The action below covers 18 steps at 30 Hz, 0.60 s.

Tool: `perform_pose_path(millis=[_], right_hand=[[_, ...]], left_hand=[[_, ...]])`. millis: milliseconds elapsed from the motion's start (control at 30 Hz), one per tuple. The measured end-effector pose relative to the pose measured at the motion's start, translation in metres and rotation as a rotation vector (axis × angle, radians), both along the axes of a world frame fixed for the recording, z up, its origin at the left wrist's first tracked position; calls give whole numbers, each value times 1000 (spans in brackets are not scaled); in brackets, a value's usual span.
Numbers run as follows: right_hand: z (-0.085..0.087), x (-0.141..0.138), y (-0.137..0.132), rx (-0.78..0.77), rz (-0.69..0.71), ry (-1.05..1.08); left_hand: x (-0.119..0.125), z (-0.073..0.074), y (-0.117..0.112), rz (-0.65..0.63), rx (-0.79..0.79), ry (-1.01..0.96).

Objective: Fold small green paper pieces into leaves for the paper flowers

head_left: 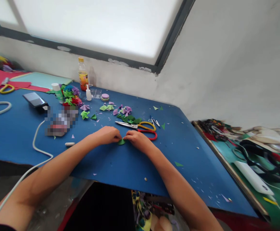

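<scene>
Between my two hands is a small green piece of paper (122, 141), fan-like in shape, just above or on the blue table. My left hand (108, 134) pinches its left side with curled fingers. From the other side, my right hand (138, 140) grips its right edge. Scissors (140, 127) with one yellow and one red handle lie open just behind my right hand, blades pointing left. Beyond them sit folded dark green paper pieces (130, 119) and purple and light green folded pieces (124, 110). A light green paper flower (84, 115) lies farther left.
On the blue table (120, 170) stand a juice bottle (83, 77), a small white glue bottle (88, 93) and a glue stick (57, 92). A phone (35, 100) and white cable (35, 141) lie left. Paper scraps are scattered about. A cluttered green table (241, 154) adjoins at right.
</scene>
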State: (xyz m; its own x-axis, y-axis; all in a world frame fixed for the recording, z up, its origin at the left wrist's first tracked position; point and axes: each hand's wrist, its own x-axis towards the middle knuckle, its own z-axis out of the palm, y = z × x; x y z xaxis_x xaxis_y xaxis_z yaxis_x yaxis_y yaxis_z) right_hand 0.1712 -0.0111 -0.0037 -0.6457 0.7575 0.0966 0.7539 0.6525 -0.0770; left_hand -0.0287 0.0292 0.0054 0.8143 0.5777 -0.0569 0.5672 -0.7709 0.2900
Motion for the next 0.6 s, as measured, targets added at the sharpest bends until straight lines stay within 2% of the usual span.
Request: perform_pose_path(millis=[133,267,433,600], right_hand=[[4,7,-1,-17,-46,18],[6,14,-1,-43,-71,61],[1,11,-4,3,-90,185],[-1,8,-6,-2,-55,181]], left_hand=[[-4,1,2,95,-156,17],[-6,1,4,110,-218,-7],[-5,1,2,114,-206,-51],[0,0,-1,125,-122,-64]])
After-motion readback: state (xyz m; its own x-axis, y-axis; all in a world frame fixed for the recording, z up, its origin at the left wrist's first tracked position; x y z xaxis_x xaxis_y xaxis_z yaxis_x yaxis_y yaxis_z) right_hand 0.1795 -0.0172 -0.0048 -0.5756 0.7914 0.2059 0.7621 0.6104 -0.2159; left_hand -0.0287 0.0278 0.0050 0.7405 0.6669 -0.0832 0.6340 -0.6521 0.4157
